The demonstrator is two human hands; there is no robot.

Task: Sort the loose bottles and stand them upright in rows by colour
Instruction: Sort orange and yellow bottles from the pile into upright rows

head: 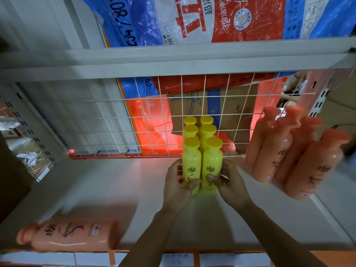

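Lower left of frame: orange bottle lying loose on shelf. Centre: left hand and right hand wrapped around front two yellow bottles. Right: orange row upright. Probably rigid, smooth, slippery; best gripped mid-body.

A pale shelf is backed by a white wire grid. Behind it, a cardboard box and a blue-and-red woven sack are seen.
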